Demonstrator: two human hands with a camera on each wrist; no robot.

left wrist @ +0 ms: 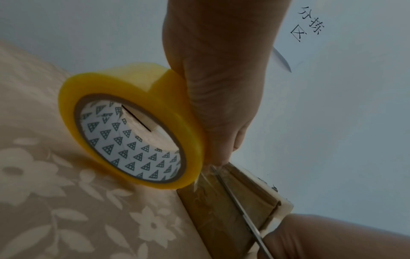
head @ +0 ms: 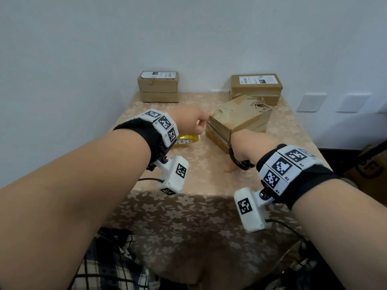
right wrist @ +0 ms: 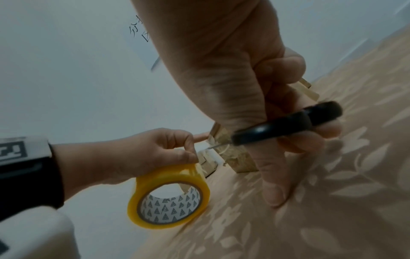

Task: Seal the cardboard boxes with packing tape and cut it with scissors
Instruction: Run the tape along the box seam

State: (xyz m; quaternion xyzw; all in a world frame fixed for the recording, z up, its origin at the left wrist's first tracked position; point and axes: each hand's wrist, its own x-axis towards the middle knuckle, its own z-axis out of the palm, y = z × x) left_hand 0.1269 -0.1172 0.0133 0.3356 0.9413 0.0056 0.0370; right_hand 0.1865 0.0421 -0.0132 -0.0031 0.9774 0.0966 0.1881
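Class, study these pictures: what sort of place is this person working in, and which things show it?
Probably a small parcel-packing or sorting corner: labelled cardboard boxes against a plain wall, a flowered tablecloth, and a handwritten paper sign.

The near box (head: 236, 120) is worn brown cardboard, matt, its far top edge torn and ragged, with clear glossy film over its near-left end. The tape roll (left wrist: 131, 126) is glossy yellow plastic on a printed paper core. The scissors (right wrist: 286, 122) have smooth black plastic handles and thin bare metal blades. The tablecloth (head: 188, 164) is beige woven cloth with a faint sheen in its flowers. Both far boxes (head: 158, 86) carry white paper labels.
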